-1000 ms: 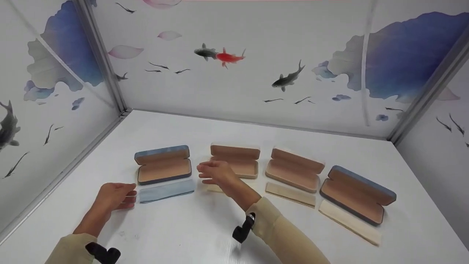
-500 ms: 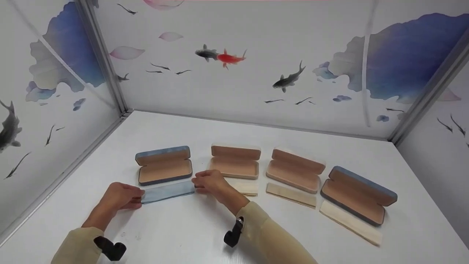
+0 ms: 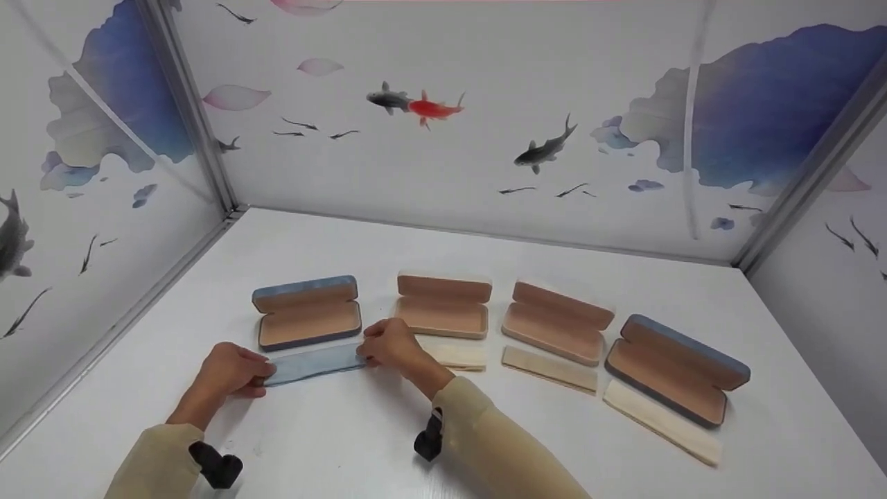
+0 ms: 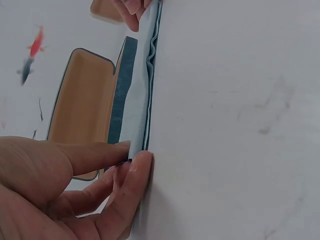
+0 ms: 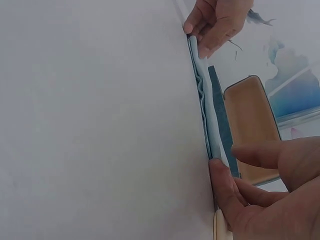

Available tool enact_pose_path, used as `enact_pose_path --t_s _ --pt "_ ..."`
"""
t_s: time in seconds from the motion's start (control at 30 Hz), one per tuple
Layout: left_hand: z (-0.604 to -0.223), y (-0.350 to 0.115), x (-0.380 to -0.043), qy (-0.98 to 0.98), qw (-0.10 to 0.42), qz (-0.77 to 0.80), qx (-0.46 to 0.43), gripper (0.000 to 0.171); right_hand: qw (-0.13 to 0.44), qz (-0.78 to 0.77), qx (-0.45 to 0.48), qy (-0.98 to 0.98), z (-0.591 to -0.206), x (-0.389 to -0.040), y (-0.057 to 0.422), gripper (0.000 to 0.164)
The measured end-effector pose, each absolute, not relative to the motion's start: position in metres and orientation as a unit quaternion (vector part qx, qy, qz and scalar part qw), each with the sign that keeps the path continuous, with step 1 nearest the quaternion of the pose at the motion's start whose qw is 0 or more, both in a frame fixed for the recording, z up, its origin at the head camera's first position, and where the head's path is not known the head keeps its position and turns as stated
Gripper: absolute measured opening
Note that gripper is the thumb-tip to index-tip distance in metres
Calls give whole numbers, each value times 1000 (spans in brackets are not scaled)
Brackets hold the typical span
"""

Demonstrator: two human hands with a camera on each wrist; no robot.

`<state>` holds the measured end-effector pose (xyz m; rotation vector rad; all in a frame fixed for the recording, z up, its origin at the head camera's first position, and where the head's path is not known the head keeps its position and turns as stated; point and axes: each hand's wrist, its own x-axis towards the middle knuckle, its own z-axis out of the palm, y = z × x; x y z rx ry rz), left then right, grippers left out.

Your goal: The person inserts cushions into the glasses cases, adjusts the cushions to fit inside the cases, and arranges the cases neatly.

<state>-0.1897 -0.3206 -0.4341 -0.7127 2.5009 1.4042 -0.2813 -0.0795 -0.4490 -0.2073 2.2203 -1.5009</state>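
A light blue folded cloth (image 3: pixel 315 363) lies lengthwise in front of the left blue glasses case (image 3: pixel 310 326), which stands open with a tan lining. My left hand (image 3: pixel 229 374) pinches the cloth's left end between thumb and fingers. At the opposite end my right hand (image 3: pixel 393 346) grips the cloth's right end with its fingertips. In the left wrist view the folded layers of the cloth (image 4: pixel 142 85) show as a wavy edge between the two hands. My right hand (image 5: pixel 265 185) also appears at the near end of the cloth in the right wrist view.
Two cream glasses cases (image 3: pixel 443 315) stand open in the middle, and another blue case (image 3: pixel 675 371) stands open at the right. Folded cloths lie before them: a cream one (image 3: pixel 464 357), a beige one (image 3: pixel 549 369) and another cream one (image 3: pixel 662 421). White printed walls enclose the table.
My right hand has come down and left from before a cream case to the blue cloth's right end. My left hand has moved right onto its left end. Both now hold the cloth.
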Motion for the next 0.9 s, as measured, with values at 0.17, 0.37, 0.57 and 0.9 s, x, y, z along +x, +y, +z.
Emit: enact_pose_path --t_s 0.17,0.37,0.57,0.9 --pt "-435 -320 -188 863 77 448 -222 29 203 -520 -105 823 -451 -283 -81 21" --pt "-431 -320 -186 878 64 422 -217 28 181 -489 -132 843 -452 -283 -84 8" --pt "-427 -321 -184 872 54 441 -205 33 182 -487 -128 845 -452 -283 -85 4" --pt "-432 -325 -185 834 50 502 -222 48 218 -509 -79 829 -447 -286 -84 8"
